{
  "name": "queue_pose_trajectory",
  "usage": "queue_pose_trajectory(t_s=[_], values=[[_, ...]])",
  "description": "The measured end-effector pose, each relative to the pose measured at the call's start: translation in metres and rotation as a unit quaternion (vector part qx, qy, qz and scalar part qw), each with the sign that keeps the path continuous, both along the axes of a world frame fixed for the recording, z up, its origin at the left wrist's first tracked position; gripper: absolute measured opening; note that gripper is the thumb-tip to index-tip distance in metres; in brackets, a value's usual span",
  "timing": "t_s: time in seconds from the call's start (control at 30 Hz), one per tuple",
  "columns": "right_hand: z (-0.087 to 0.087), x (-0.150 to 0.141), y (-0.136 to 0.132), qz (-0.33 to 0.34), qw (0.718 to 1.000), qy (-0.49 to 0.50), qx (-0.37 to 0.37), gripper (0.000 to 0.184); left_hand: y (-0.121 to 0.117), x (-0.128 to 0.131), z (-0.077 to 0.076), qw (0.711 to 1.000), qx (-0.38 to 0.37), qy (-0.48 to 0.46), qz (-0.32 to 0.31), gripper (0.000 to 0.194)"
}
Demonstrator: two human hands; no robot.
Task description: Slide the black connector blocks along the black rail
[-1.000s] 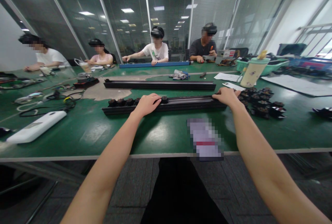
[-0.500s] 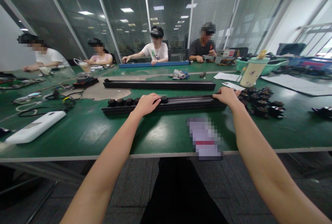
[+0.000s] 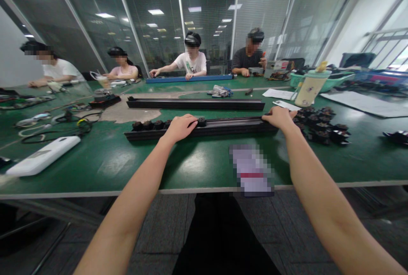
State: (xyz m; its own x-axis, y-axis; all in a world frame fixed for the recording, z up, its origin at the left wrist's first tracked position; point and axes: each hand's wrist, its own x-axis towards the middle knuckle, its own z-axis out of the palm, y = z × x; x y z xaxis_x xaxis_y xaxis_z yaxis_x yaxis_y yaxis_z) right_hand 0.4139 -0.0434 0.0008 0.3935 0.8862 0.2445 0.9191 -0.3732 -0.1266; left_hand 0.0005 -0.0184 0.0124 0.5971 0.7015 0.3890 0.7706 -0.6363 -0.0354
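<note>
The left hand (image 3: 181, 126) lies palm down across the near black rail (image 3: 236, 127), its fingers half curled; whether it grips the rail or a part beneath, I cannot tell. Just at its fingertips, toward three o'clock, sits one black knob-like part (image 3: 202, 121); a row of similar parts (image 3: 148, 125) stands on the rail at nine o'clock. The right hand (image 3: 280, 117) is bent over the rail's three-o'clock end, its thumb touching there; its other fingertips are hidden, so its hold is unclear. From the rail's middle, a heap of black parts (image 3: 320, 126) lies at three o'clock; a phone (image 3: 251, 171), its screen blurred out, between four and five; a white case (image 3: 44, 156) with an unreadable grey label toward nine; a bottle (image 3: 310, 90) with small printed figures at two; and a second rail (image 3: 196, 104) at twelve. Across the desk (image 3: 191, 173), at twelve, a co-worker's white T-shirt (image 3: 191, 63) carries dark lettering, too creased to read.
</note>
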Motion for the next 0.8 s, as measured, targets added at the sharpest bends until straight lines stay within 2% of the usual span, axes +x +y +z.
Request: queue_pose_trajectory(t_s=[0.43, 0.8], values=[[0.003, -0.0016, -0.0032, -0.012, 1.0, 0.01, -0.007, 0.042, -0.0005, 0.0001, 0.0, 1.0, 0.004, 0.002, 0.003, 0.039], [-0.0035, 0.0064, 0.0016, -0.01, 1.0, 0.006, 0.011, 0.042, 0.0021, -0.001, -0.0013, 1.0, 0.006, 0.001, -0.001, 0.039]])
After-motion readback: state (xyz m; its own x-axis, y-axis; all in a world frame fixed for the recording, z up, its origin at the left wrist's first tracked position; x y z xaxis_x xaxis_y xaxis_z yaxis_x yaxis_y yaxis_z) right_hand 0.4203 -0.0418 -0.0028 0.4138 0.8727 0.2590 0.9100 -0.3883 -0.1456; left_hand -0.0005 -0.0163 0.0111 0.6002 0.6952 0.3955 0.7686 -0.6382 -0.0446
